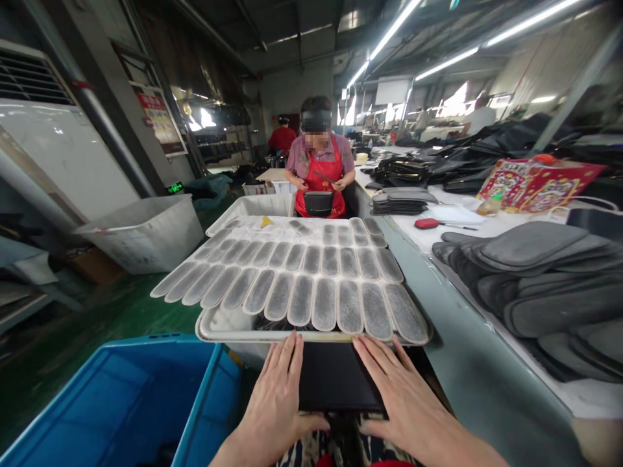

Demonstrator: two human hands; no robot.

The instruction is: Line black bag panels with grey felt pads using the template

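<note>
A smooth black flat panel, leather-like, lies level close to my body, above my lap. My left hand is along its left side, fingers stretched forward and thumb at the near edge. On the right side my right hand holds it the same way, fingers over the edge and thumb near the front corner. My fingertips come close to the rim of a white plastic bin. Across that bin rests a board covered with rows of grey oval pieces, their edges pale. The panel's underside is hidden.
A blue crate stands at my left. Stacked dark oval pieces lie on the right-hand table, with a red-handled tool beyond. A co-worker in a red apron faces me across the board. Another white bin is at far left.
</note>
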